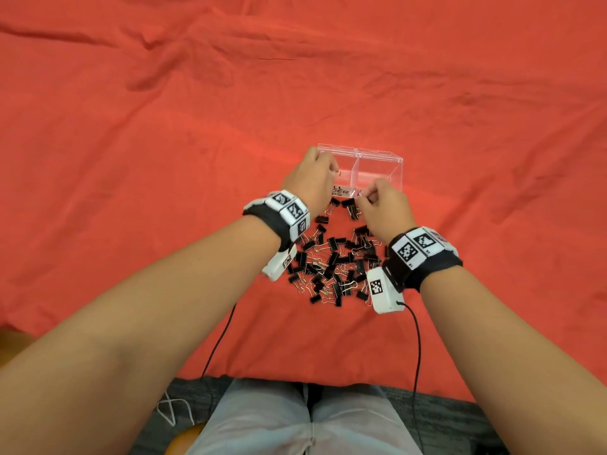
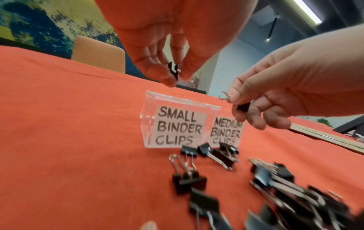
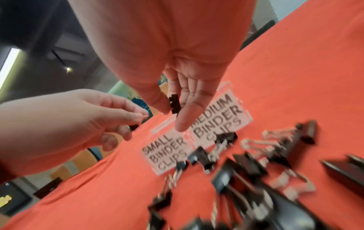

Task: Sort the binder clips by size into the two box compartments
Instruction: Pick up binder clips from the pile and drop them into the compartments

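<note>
Both hands are mid-delivery. The left hand [image 2: 157,51] pinches a clip [image 2: 174,70] over the "SMALL" end of the box [image 1: 381,157]; the right hand [image 2: 285,96] pinches another clip [image 2: 243,107] near the "MEDIUM" half. Both compartments look empty, so sorting seems barely begun. Next, each hand likely needs to centre over its compartment and let go. The pile [image 1: 335,264] lies on the counter's red cloth [image 1: 164,159], just before the box. Behind are an orange chair [image 2: 98,52] and ceiling light [image 2: 307,10].
</note>
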The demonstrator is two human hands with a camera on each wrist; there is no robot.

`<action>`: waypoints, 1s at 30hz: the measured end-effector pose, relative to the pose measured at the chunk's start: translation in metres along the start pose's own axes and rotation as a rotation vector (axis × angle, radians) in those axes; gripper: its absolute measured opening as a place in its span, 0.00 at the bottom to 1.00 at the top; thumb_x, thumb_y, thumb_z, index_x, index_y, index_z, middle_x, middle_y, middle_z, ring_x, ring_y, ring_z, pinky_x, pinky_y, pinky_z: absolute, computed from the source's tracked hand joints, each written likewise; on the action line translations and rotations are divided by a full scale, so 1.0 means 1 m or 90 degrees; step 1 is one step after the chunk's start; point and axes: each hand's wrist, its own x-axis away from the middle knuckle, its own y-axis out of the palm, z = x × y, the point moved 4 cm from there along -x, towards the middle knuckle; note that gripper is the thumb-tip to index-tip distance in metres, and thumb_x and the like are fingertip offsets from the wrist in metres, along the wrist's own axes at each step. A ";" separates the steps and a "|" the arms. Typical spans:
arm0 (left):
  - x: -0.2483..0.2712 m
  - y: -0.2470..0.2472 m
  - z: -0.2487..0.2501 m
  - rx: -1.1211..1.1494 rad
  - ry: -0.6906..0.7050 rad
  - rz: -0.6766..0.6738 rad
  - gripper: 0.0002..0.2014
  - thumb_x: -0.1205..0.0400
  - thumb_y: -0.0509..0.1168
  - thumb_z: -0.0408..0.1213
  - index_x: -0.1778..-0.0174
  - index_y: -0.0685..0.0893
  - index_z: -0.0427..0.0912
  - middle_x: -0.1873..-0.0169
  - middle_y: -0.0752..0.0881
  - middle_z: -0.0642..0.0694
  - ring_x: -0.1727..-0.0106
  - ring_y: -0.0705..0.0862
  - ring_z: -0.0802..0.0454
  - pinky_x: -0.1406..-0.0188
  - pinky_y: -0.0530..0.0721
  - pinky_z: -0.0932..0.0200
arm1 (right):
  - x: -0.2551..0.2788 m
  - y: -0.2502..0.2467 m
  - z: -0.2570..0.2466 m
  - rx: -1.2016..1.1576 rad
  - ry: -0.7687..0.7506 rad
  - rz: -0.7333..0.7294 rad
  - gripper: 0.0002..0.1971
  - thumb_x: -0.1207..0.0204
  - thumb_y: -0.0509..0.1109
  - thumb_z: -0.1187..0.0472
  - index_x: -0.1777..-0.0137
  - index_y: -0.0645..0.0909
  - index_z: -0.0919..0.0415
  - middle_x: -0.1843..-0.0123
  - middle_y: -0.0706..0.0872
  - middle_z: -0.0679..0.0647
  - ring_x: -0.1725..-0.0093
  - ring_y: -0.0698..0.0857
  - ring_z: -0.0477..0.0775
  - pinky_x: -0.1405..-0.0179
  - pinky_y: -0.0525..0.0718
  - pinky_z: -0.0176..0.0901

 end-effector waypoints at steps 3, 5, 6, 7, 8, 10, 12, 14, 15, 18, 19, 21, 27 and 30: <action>-0.020 -0.003 0.001 0.003 -0.031 -0.017 0.05 0.16 0.59 0.34 0.46 0.78 0.42 0.46 0.79 0.45 0.50 0.81 0.49 0.47 0.83 0.52 | -0.014 -0.011 -0.007 -0.023 0.002 0.045 0.05 0.22 0.65 0.62 0.51 0.79 0.62 0.57 0.87 0.56 0.61 0.87 0.56 0.59 0.88 0.50; -0.023 -0.002 -0.001 0.008 -0.045 -0.022 0.07 0.16 0.59 0.34 0.44 0.78 0.41 0.44 0.79 0.44 0.46 0.81 0.46 0.43 0.82 0.50 | -0.023 -0.015 -0.016 0.001 -0.010 0.059 0.06 0.23 0.65 0.63 0.50 0.81 0.63 0.58 0.86 0.53 0.60 0.84 0.54 0.59 0.84 0.45; -0.022 -0.002 -0.002 0.017 -0.047 -0.017 0.08 0.16 0.60 0.34 0.42 0.78 0.40 0.43 0.78 0.43 0.45 0.81 0.46 0.41 0.82 0.51 | -0.028 -0.016 -0.021 0.018 -0.019 0.058 0.06 0.23 0.64 0.64 0.50 0.81 0.64 0.61 0.83 0.52 0.61 0.82 0.52 0.60 0.81 0.43; -0.018 -0.002 -0.004 0.029 -0.048 -0.009 0.10 0.16 0.60 0.34 0.40 0.78 0.40 0.41 0.77 0.44 0.45 0.81 0.48 0.41 0.82 0.52 | -0.033 -0.015 -0.025 0.034 -0.028 0.054 0.06 0.23 0.64 0.65 0.51 0.81 0.63 0.64 0.81 0.50 0.62 0.80 0.51 0.61 0.79 0.43; -0.013 -0.001 -0.005 0.040 -0.050 0.000 0.10 0.16 0.60 0.33 0.40 0.78 0.40 0.41 0.77 0.45 0.45 0.81 0.49 0.41 0.82 0.55 | -0.037 -0.014 -0.030 0.046 -0.036 0.048 0.06 0.23 0.64 0.64 0.50 0.81 0.63 0.65 0.80 0.50 0.63 0.79 0.51 0.61 0.78 0.43; 0.004 0.002 -0.010 0.046 -0.051 0.017 0.08 0.17 0.61 0.34 0.43 0.79 0.42 0.44 0.77 0.47 0.49 0.82 0.51 0.45 0.84 0.57 | -0.043 -0.011 -0.036 0.058 -0.049 0.043 0.08 0.22 0.64 0.62 0.47 0.81 0.62 0.60 0.82 0.52 0.61 0.79 0.51 0.61 0.78 0.43; 0.023 0.009 -0.016 0.032 -0.055 0.012 0.05 0.17 0.61 0.36 0.47 0.80 0.44 0.47 0.77 0.49 0.54 0.82 0.53 0.50 0.86 0.56 | -0.043 -0.009 -0.040 0.061 -0.070 0.046 0.11 0.22 0.65 0.59 0.42 0.80 0.61 0.50 0.84 0.55 0.56 0.81 0.52 0.55 0.81 0.45; 0.042 0.022 -0.023 0.019 -0.061 -0.019 0.05 0.17 0.61 0.37 0.48 0.80 0.45 0.48 0.77 0.50 0.54 0.81 0.53 0.50 0.86 0.55 | -0.037 -0.007 -0.042 0.088 -0.101 0.050 0.12 0.21 0.64 0.58 0.41 0.79 0.60 0.46 0.83 0.54 0.53 0.81 0.51 0.50 0.82 0.47; 0.050 0.028 -0.027 0.012 -0.064 -0.036 0.05 0.17 0.61 0.37 0.48 0.80 0.45 0.48 0.77 0.50 0.51 0.80 0.53 0.48 0.85 0.54 | -0.031 -0.004 -0.042 0.107 -0.118 0.041 0.11 0.21 0.63 0.59 0.42 0.80 0.60 0.48 0.83 0.53 0.56 0.81 0.50 0.52 0.83 0.46; 0.064 0.047 -0.033 -0.010 -0.064 -0.079 0.08 0.17 0.61 0.36 0.44 0.81 0.43 0.46 0.77 0.46 0.42 0.78 0.48 0.47 0.82 0.50 | -0.013 0.018 -0.035 0.200 -0.149 -0.048 0.10 0.20 0.61 0.62 0.46 0.83 0.60 0.54 0.86 0.54 0.63 0.83 0.51 0.61 0.85 0.44; 0.065 0.051 -0.033 -0.019 -0.056 -0.090 0.09 0.17 0.61 0.36 0.43 0.80 0.42 0.46 0.77 0.44 0.40 0.76 0.47 0.46 0.82 0.49 | -0.008 0.026 -0.031 0.240 -0.149 -0.080 0.12 0.21 0.60 0.62 0.44 0.83 0.58 0.51 0.88 0.55 0.59 0.85 0.54 0.60 0.87 0.47; 0.064 0.058 -0.031 -0.052 -0.030 -0.114 0.11 0.16 0.60 0.37 0.40 0.80 0.39 0.45 0.77 0.42 0.38 0.76 0.44 0.45 0.82 0.44 | -0.001 0.039 -0.022 0.312 -0.142 -0.129 0.17 0.22 0.59 0.63 0.34 0.78 0.54 0.41 0.86 0.58 0.47 0.86 0.60 0.52 0.87 0.54; 0.059 0.058 -0.032 -0.083 -0.029 -0.119 0.12 0.17 0.61 0.39 0.42 0.80 0.38 0.47 0.78 0.40 0.43 0.78 0.41 0.49 0.82 0.45 | 0.003 0.052 0.000 0.382 -0.114 -0.124 0.23 0.23 0.61 0.68 0.28 0.69 0.56 0.34 0.81 0.60 0.40 0.83 0.64 0.53 0.83 0.55; 0.056 0.056 -0.029 -0.074 -0.045 -0.120 0.11 0.19 0.62 0.37 0.43 0.80 0.39 0.47 0.79 0.41 0.43 0.79 0.42 0.52 0.80 0.48 | 0.003 0.055 0.002 0.388 -0.129 -0.097 0.17 0.24 0.64 0.68 0.36 0.73 0.60 0.38 0.81 0.60 0.42 0.82 0.64 0.56 0.82 0.54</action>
